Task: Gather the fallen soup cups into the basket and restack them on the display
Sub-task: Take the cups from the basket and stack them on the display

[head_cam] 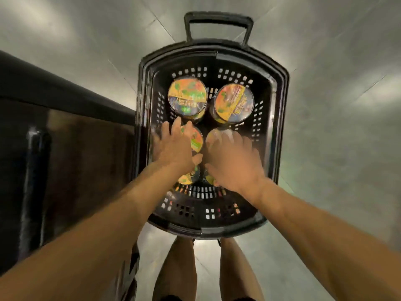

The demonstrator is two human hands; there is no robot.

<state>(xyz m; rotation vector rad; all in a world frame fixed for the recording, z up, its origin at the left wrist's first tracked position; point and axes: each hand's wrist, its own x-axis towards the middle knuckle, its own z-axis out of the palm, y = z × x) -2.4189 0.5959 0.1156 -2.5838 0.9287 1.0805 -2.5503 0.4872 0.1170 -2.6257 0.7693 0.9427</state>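
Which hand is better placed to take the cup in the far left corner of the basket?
Left, probably. The left hand has its fingertips almost at that far left cup, while the right hand lies over the middle right cup, farther away.

Grey tiled floor [338,118] with soft glare patches, thin seams between tiles — dark cabinet [65,148] at left, glossy front

The grey tiled floor [325,148] carries the black basket [280,131], beside a dark cabinet [65,148].
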